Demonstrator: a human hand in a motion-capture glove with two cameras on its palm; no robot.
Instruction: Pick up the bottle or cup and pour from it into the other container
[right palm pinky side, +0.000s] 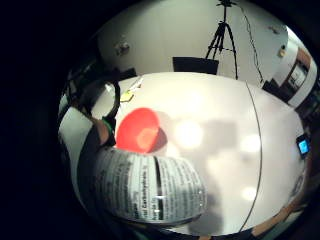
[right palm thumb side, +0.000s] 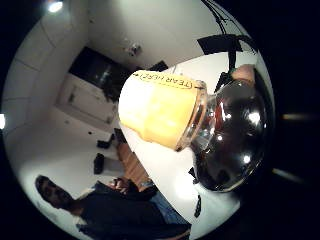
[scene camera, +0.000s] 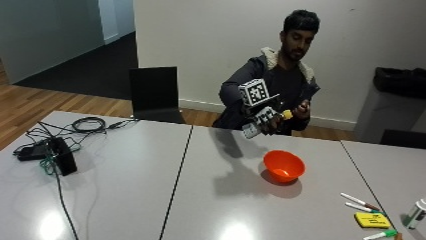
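Observation:
In the outside view my gloved right hand (scene camera: 265, 119) grips a bottle (scene camera: 256, 129) in the air above the grey table (scene camera: 200, 200), behind the orange bowl (scene camera: 283, 166). The bottle is tipped on its side, and its yellow cap (scene camera: 286, 115) points at the person's bare left hand (scene camera: 303, 107), which is right at the cap. The thumb side palm view shows the yellow cap (right palm thumb side: 160, 112) on the dark bottle shoulder (right palm thumb side: 232, 135). In the little finger side palm view the printed label (right palm pinky side: 150, 187) is close to the palm, with the orange bowl (right palm pinky side: 137, 130) on the table beyond it.
Markers (scene camera: 359, 201), a yellow pad (scene camera: 371, 220) and a small container (scene camera: 417, 212) lie at the table's front right. A black box (scene camera: 61, 156) with cables (scene camera: 80, 125) sits on the left side. A black chair (scene camera: 156, 95) stands behind the table.

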